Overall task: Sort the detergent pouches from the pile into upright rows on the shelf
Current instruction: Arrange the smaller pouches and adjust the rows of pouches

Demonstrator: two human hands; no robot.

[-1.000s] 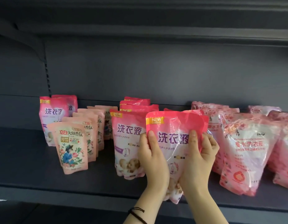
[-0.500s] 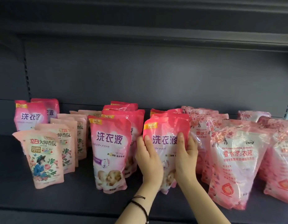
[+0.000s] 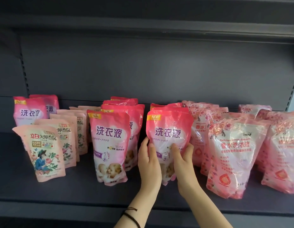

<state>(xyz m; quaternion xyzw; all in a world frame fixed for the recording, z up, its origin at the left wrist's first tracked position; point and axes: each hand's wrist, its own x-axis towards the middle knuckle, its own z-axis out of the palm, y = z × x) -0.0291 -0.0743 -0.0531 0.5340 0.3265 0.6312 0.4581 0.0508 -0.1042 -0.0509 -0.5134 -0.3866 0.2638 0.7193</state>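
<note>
**Placing step, near its end.** The held pouch (image 3: 169, 129) stands upright at the front of a row on the shelf (image 3: 87, 196), just to the right of the matching pouch (image 3: 110, 142), which serves here as the reference. More pouches of the same print are lined up close behind the held one. The left hand (image 3: 148, 163) grips its lower left edge and the right hand (image 3: 182, 165) its lower right edge. On each side the fingers (image 3: 173, 148) curl round the film, one lying across the printed face. The hands hide much of the base, so it cannot be told whether the pouch bears fully on the shelf.

**Next move, as judged.** The base should be settled flat and the face squared to that of the matching pouch. The release should be gentle, as a soft pouch may slump or tip.

**Appearance.** The held pouch is glossy pink film with a yellow "NEW" corner flag, large purple characters and a pale lower panel. It is creased near the top and bulges lower down.

**Surroundings.** The peach pouches (image 3: 44, 152) stand to the left of the matching pouch, and the clear rose-print pouches (image 3: 233, 153) stand well to its right, beyond the held pouch.
</note>
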